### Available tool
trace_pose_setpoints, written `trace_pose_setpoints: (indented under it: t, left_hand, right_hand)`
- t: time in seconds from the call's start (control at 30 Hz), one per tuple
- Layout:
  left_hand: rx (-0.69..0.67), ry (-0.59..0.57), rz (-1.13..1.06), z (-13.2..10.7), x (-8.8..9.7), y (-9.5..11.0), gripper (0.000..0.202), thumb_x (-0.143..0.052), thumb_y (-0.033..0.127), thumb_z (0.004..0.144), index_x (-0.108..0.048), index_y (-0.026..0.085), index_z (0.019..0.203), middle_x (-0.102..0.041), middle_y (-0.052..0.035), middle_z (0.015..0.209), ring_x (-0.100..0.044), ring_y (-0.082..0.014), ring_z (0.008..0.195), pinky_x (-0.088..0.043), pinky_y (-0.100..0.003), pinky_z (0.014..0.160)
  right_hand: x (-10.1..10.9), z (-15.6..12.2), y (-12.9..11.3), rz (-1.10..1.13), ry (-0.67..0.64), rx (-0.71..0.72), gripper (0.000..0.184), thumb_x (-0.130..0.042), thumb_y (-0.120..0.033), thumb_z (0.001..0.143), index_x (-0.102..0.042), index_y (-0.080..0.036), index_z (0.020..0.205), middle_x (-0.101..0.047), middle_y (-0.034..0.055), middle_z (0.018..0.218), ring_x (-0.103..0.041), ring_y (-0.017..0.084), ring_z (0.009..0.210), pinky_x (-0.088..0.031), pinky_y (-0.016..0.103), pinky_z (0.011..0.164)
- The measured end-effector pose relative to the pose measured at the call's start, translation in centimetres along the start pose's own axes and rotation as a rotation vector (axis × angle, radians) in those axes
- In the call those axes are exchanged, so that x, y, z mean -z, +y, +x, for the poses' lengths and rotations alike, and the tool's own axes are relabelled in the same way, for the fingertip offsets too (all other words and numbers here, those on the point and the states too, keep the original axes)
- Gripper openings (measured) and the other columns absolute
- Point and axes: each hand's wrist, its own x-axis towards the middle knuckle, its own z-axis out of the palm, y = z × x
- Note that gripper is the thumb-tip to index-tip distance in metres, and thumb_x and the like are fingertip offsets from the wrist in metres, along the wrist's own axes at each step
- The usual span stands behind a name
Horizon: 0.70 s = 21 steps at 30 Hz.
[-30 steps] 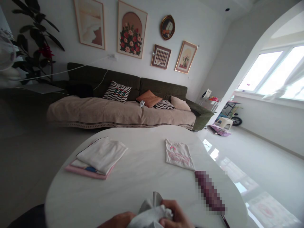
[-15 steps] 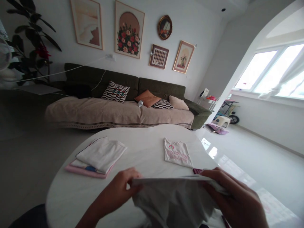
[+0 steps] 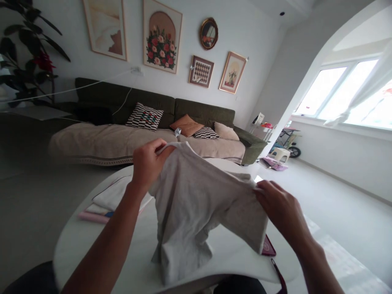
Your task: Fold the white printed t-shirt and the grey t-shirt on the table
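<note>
A pale grey-white T-shirt hangs spread between my two hands over the table, its lower part loose and creased. My left hand pinches it at the upper left. Lower down, my right hand grips it at the right, close to a short sleeve that droops below. Partly behind my left forearm lies a stack of folded clothes, white on top and pink beneath. The T-shirt covers the spot where a folded printed shirt lay earlier.
The white round table stands before me. On its right side is a dark red flat object, probably a phone, with a dark strap hanging at the edge. Beyond the table is a green sofa with a beige cover and several cushions.
Both hands have risen and moved apart, lifting the T-shirt, which now opens out and hangs down. The view has shifted slightly right.
</note>
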Motion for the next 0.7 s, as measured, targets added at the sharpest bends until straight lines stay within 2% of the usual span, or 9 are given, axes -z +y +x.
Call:
trace_pose_setpoints:
  t: [0.1, 0.2, 0.3, 0.43, 0.5, 0.57, 0.6, 0.63, 0.7]
  left_hand:
    - [-0.072, -0.022, 0.105, 2.3, 0.0, -0.8, 0.031, -0.060, 0.045, 0.079, -0.059, 0.019, 0.062, -0.051, 0.0053, 0.054, -0.047, -0.0108, 0.052, -0.030, -0.023, 0.055]
    - [-0.140, -0.050, 0.165, 4.3, 0.3, -1.2, 0.037, -0.058, 0.050, 0.079, -0.057, 0.020, 0.058, -0.047, 0.0050, 0.052, -0.045, -0.0112, 0.052, -0.028, -0.024, 0.055]
    - [-0.183, -0.103, 0.199, 5.4, 0.7, -1.3, 0.039, -0.056, 0.054, 0.078, -0.055, 0.020, 0.058, -0.046, 0.0049, 0.053, -0.042, -0.0111, 0.050, -0.025, -0.025, 0.054]
    - [-0.166, -0.246, 0.153, 5.5, 1.7, -2.0, 0.041, -0.057, 0.055, 0.076, -0.051, 0.020, 0.055, -0.040, 0.0059, 0.051, -0.036, -0.0097, 0.049, -0.024, -0.025, 0.051]
    - [-0.101, -0.401, 0.077, 5.1, 2.9, -2.6, 0.044, -0.059, 0.057, 0.074, -0.049, 0.018, 0.054, -0.038, 0.0065, 0.051, -0.034, -0.0079, 0.050, -0.024, -0.023, 0.050]
    - [0.022, -0.622, -0.043, 4.6, 4.9, -3.3, 0.047, -0.062, 0.061, 0.068, -0.053, 0.016, 0.056, -0.041, 0.0063, 0.051, -0.036, -0.0064, 0.051, -0.026, -0.021, 0.050]
    - [0.089, -0.720, -0.103, 4.4, 6.1, -3.5, 0.050, -0.065, 0.063, 0.063, -0.056, 0.014, 0.058, -0.044, 0.0055, 0.052, -0.039, -0.0064, 0.052, -0.029, -0.020, 0.050]
    - [0.147, -0.786, -0.154, 4.2, 7.3, -3.7, 0.054, -0.067, 0.066, 0.057, -0.059, 0.012, 0.060, -0.049, 0.0041, 0.053, -0.044, -0.0073, 0.053, -0.033, -0.022, 0.052]
    - [0.199, -0.780, -0.218, 4.2, 9.4, -3.9, 0.064, -0.070, 0.069, 0.047, -0.065, 0.008, 0.067, -0.056, 0.0004, 0.059, -0.052, -0.0109, 0.059, -0.040, -0.027, 0.057]
  right_hand:
    - [1.2, 2.4, 0.2, -0.087, 0.231, -0.201, 0.017, -0.049, -0.038, 0.087, -0.057, -0.023, 0.088, -0.063, 0.0026, 0.076, -0.052, 0.017, 0.056, -0.026, 0.026, 0.051]
    - [2.4, 5.2, 0.6, 0.009, 0.315, -0.261, 0.019, -0.052, -0.039, 0.085, -0.060, -0.022, 0.087, -0.059, 0.0009, 0.064, -0.048, 0.016, 0.054, -0.026, 0.026, 0.052]
    - [3.0, 7.3, 0.7, 0.189, 0.255, -0.169, 0.020, -0.047, -0.034, 0.087, -0.057, -0.021, 0.076, -0.053, -0.0011, 0.059, -0.046, 0.015, 0.053, -0.029, 0.025, 0.052]
    - [4.2, 7.1, 0.4, 0.130, 0.169, -0.096, 0.022, -0.039, -0.034, 0.090, -0.056, -0.021, 0.083, -0.051, -0.0006, 0.059, -0.049, 0.016, 0.055, -0.029, 0.026, 0.053]
    - [5.4, 5.7, 0.8, 0.198, 0.021, -0.038, 0.028, -0.041, -0.043, 0.089, -0.057, -0.021, 0.083, -0.056, 0.0008, 0.061, -0.052, 0.017, 0.057, -0.034, 0.026, 0.053]
    - [6.6, 3.9, 1.9, 0.363, -0.212, 0.039, 0.033, -0.048, -0.053, 0.084, -0.060, -0.023, 0.078, -0.061, 0.0022, 0.064, -0.055, 0.017, 0.058, -0.040, 0.026, 0.051]
    - [7.0, 3.1, 2.7, 0.423, -0.276, 0.059, 0.034, -0.051, -0.056, 0.081, -0.062, -0.024, 0.077, -0.062, 0.0028, 0.065, -0.056, 0.018, 0.059, -0.042, 0.026, 0.050]
    - [7.3, 2.5, 3.6, 0.450, -0.273, 0.058, 0.035, -0.052, -0.058, 0.079, -0.063, -0.025, 0.077, -0.062, 0.0037, 0.065, -0.057, 0.019, 0.059, -0.044, 0.027, 0.049]
    - [7.0, 1.8, 5.0, 0.426, -0.101, 0.013, 0.037, -0.048, -0.058, 0.081, -0.065, -0.026, 0.080, -0.062, 0.0061, 0.067, -0.058, 0.021, 0.064, -0.047, 0.030, 0.053]
